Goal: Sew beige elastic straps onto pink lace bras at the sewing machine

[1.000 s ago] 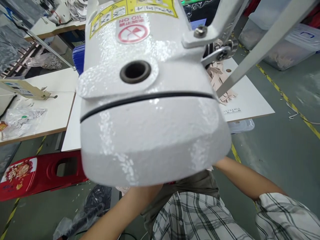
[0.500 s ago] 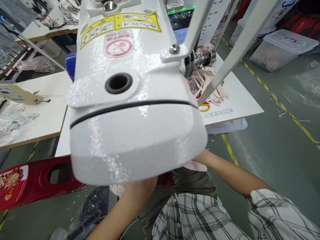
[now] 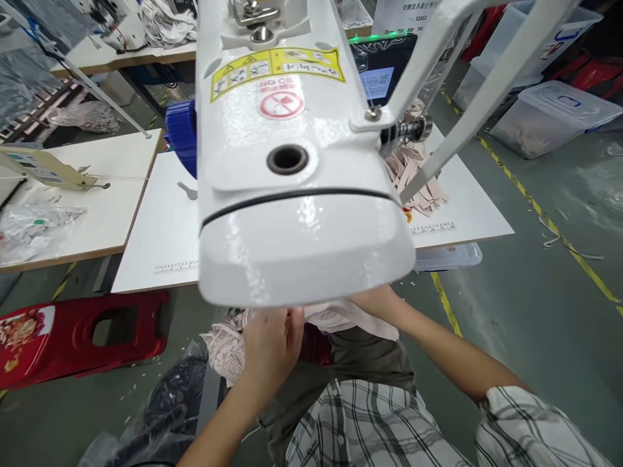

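Note:
A white sewing machine head [image 3: 296, 194] fills the middle of the view and hides most of the work under it. My left hand [image 3: 270, 344] shows just below its front edge, fingers curled over pale pink lace fabric [image 3: 226, 344]. My right hand [image 3: 374, 301] reaches under the machine from the right; only the wrist and back of the hand show, resting on a pale pink fabric piece [image 3: 335, 316]. Its fingers are hidden by the machine.
The white sewing table [image 3: 160, 240] carries a pile of pink fabric strips [image 3: 413, 175] at the right. A red plastic stool [image 3: 73, 334] stands at the left and a dark plastic bag [image 3: 160, 408] lies on the floor. Clear lidded bins [image 3: 549, 117] sit at the far right.
The view has pulled back and tilted, so the machine head looks smaller. My left hand and the lace have come into sight below it, and more of the table shows.

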